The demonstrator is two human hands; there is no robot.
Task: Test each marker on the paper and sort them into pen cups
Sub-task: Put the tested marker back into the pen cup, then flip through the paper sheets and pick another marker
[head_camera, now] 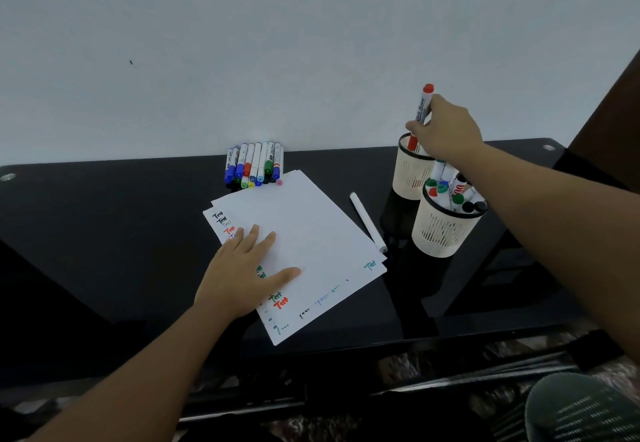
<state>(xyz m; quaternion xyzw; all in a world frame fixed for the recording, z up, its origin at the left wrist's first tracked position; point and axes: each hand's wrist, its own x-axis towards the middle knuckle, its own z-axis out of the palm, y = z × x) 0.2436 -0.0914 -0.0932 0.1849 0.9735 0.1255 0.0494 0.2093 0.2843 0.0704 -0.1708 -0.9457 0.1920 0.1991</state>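
**Red marker held over the far cup**

A red-capped marker (421, 114) is pinched by the fingers (414, 127) of the right hand (446, 133), taken at mid-barrel, with its red cap end already dipped inside the rim of the far pen cup (410, 173) and its red butt end pointing up. The marker is judged to be light, stiff and smooth-sided (a plastic barrel of this kind is likely to slip if held loosely), so a hold near the middle, as here, is thought best for steering it down past the rim.

The left hand (242, 275) is laid flat, fingers straight and spread, on the paper (311, 227), which is pressed to the table (104, 233); nothing is gripped by it. The sheets are thin and are likely to slide on the glossy black top unless weighted so.

Just in front of the far cup, a near pen cup (445, 230) is seen filled with sorted markers. A white marker (367, 221) lies between the paper and the cups, and a row of untested markers (254, 164) is lined up against the wall (242, 43), just beyond the paper.
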